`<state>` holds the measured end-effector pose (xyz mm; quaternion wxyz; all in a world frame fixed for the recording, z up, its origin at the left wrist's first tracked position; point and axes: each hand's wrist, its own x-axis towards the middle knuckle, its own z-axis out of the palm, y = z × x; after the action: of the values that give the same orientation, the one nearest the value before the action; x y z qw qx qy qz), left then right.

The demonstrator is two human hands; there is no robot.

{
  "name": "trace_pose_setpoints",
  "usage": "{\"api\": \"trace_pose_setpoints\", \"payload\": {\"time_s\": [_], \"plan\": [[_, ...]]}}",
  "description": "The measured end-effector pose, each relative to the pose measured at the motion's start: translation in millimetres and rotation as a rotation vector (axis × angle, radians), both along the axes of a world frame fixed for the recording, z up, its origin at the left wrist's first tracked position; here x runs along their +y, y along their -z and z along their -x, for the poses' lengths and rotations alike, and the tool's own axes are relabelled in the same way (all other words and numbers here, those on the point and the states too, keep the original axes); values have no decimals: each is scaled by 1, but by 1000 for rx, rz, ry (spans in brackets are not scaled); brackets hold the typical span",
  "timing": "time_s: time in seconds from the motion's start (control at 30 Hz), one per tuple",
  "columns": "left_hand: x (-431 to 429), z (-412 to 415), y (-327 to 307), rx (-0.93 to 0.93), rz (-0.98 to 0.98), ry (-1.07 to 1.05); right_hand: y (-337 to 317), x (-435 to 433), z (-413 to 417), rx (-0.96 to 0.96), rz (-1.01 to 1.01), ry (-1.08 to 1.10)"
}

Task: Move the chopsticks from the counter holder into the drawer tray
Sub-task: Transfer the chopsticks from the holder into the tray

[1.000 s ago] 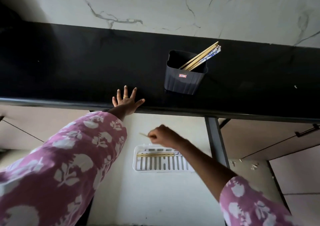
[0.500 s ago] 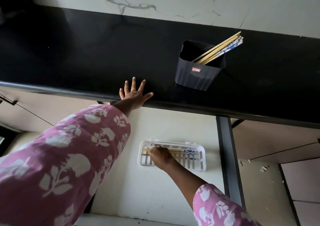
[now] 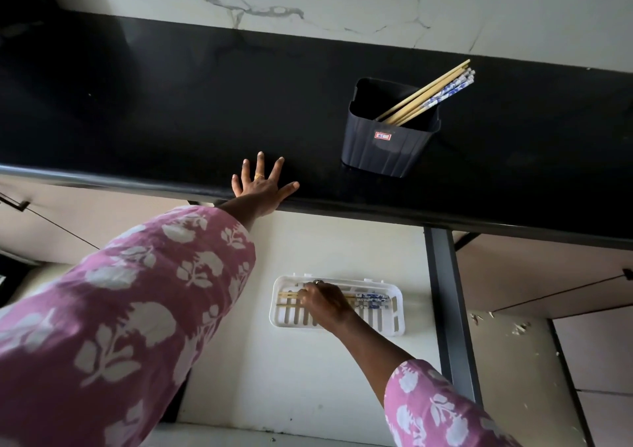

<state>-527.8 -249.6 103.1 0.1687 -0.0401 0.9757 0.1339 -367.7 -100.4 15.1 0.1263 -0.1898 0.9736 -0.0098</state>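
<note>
A dark ribbed holder (image 3: 388, 143) stands on the black counter (image 3: 171, 110), with several chopsticks (image 3: 431, 95) leaning out to the upper right. Below, a white slotted tray (image 3: 394, 323) lies in the open drawer (image 3: 301, 378). A few chopsticks (image 3: 371, 301) lie along its far side, blue-patterned ends to the right. My right hand (image 3: 325, 304) rests in the tray over their middle, fingers curled down on them; whether it still grips them is hidden. My left hand (image 3: 262, 186) lies flat on the counter's front edge, fingers spread.
A marble wall (image 3: 342, 1) backs the counter. A grey vertical cabinet divider (image 3: 445, 309) stands right of the drawer. Closed cabinet fronts with handles flank it on both sides (image 3: 548, 268). Debris specks lie on the surface at lower right (image 3: 513, 326).
My right hand came down from mid-air with a chopstick into the tray and now rests over the chopsticks there. The view has shifted left. My left hand stays on the counter.
</note>
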Motion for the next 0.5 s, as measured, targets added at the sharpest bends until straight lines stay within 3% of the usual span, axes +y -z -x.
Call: {"api": "trace_pose_setpoints", "payload": {"time_s": [0.07, 0.17, 0.23, 0.5], "plan": [[-2, -3, 4, -8, 2, 3, -5, 6, 3, -51, 59, 57], [-6, -7, 12, -22, 8, 3, -25, 22, 11, 234, 10, -126], [-7, -6, 13, -21, -1, 0, -53, 37, 33, 412, 176, -170], [-1, -4, 9, -9, -19, 8, -145, 108, 101, 1065, 333, 41]]}}
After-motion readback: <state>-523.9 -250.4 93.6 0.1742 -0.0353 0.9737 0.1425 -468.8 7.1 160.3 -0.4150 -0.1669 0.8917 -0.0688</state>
